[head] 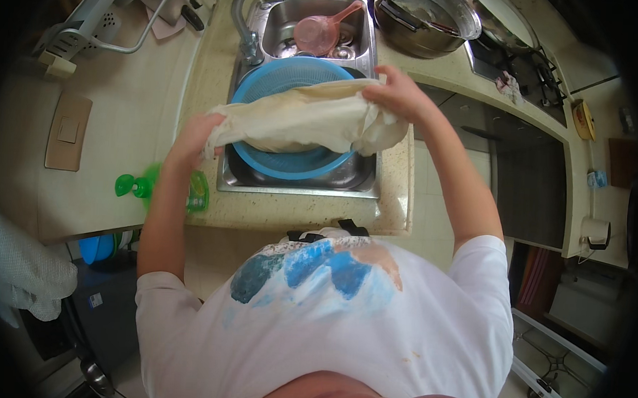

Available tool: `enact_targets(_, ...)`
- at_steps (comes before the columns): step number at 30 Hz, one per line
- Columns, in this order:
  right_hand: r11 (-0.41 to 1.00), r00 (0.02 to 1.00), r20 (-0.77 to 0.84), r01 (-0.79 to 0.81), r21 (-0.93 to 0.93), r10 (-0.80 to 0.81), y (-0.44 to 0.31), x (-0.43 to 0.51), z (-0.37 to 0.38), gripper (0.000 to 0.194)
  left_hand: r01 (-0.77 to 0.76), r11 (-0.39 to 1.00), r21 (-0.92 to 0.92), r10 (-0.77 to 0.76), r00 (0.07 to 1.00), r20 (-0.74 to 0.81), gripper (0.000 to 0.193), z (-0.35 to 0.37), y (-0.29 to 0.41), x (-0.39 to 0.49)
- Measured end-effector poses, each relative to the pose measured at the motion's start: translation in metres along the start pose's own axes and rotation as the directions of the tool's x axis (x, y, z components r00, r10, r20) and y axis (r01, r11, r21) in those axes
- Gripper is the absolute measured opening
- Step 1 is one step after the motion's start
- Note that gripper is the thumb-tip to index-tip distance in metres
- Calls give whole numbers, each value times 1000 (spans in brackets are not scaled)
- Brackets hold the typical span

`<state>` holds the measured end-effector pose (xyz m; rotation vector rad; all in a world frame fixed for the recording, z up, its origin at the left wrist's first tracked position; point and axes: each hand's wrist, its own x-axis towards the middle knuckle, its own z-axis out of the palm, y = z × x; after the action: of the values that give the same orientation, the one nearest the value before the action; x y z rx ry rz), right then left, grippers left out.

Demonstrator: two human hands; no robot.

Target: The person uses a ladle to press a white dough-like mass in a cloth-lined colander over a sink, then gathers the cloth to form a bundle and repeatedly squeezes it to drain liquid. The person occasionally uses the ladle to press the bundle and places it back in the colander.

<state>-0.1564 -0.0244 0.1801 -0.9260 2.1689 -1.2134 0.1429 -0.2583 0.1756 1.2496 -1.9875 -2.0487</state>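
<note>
An off-white cloth [301, 118] is stretched between my two hands above a blue plastic basin or strainer [277, 169]. My left hand [195, 135] grips the cloth's left end, near the counter's left side. At the other end, my right hand [395, 95] pinches the top edge, and a bunched fold hangs below it. The blue vessel sits over the near bowl of a stainless steel double sink [298, 191]; its mesh wall shows behind the cloth. Much of its inside is hidden by the fabric.
A pink plastic dipper [316, 34] lies in the far sink bowl beside the faucet [247, 36]. At the far right of the sink stands a large metal pot [425, 30], near a gas stove [532, 75]. A green soap bottle [197, 191] is by my left forearm.
</note>
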Motion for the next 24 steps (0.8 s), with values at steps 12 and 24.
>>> enact_targets(12, 952, 983, 155, -136, 276, 96, -23, 29, -7, 26, -236, 968, -85, 218, 959, -182, 18, -1, 35, 4)
enact_targets(24, 846, 984, 145, -166, 506, 106, -40, 29, 23, 24, -606, 755, -251, 571, 795, -202, 22, 42, 114, -18)
